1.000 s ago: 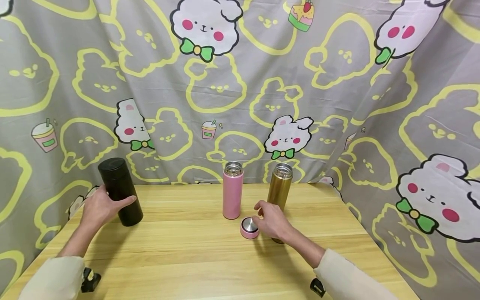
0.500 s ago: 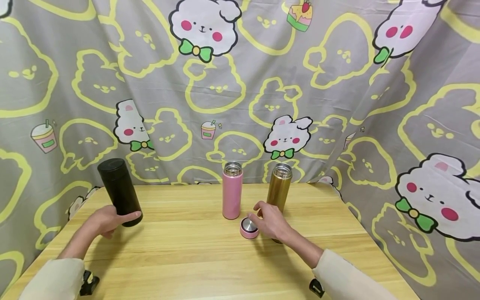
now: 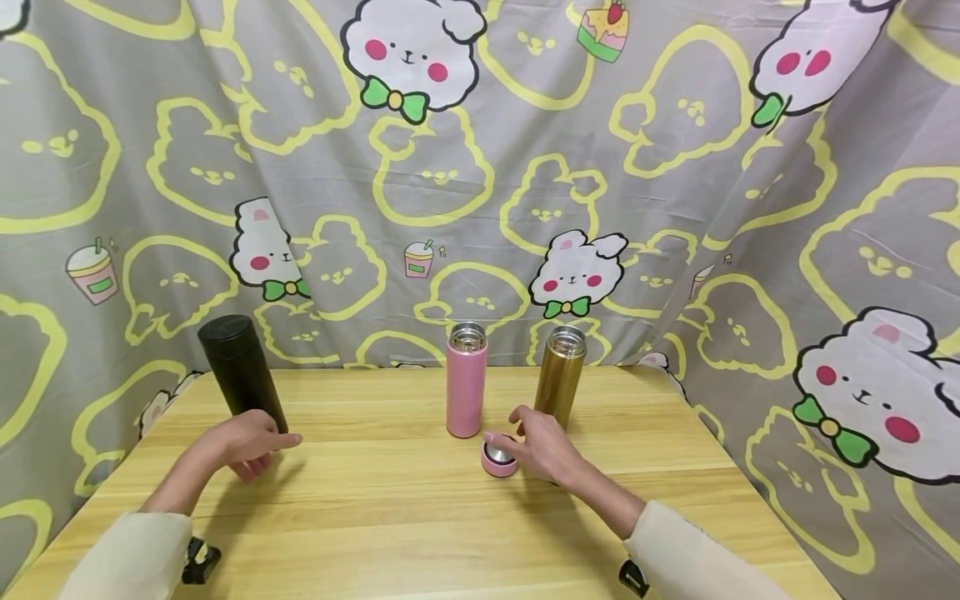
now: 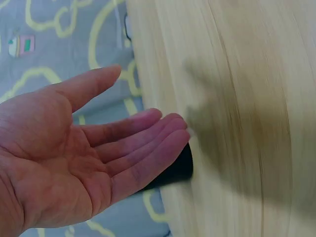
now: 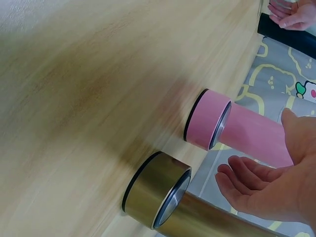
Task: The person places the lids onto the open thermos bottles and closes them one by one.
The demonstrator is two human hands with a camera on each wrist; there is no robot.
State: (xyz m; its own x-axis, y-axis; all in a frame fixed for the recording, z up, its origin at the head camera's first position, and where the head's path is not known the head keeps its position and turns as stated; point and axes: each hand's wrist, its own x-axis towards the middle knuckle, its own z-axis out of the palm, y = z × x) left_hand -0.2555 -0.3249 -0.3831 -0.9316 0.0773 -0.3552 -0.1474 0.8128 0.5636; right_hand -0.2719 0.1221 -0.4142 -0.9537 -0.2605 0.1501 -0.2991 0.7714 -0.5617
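Note:
My left hand (image 3: 243, 442) hovers with fingers extended just in front of a tall black thermos flask (image 3: 234, 358), which has its lid on. In the left wrist view the palm shows bare, and the flask (image 4: 178, 168) peeks out behind the fingers. Loosely bent, the fingers of my right hand (image 3: 536, 442) hang over a pink thermos lid (image 3: 498, 467) and hold nothing. Behind that lid stands a lidless pink thermos (image 3: 466, 392). A lidless gold thermos (image 3: 562, 375) is partly covered by the right hand. Its gold lid (image 5: 153, 187) appears in the right wrist view, hidden from the head view.
Everything stands upright on a light wooden table (image 3: 360, 517). A grey curtain (image 3: 450, 242) with cartoon bears and rabbits hangs right behind the table's back edge and along its sides.
My left hand has let go of the black flask, dropped lower, then moved rightward across its front. The right hand stays almost in place, its thumb slightly further left over the pink lid.

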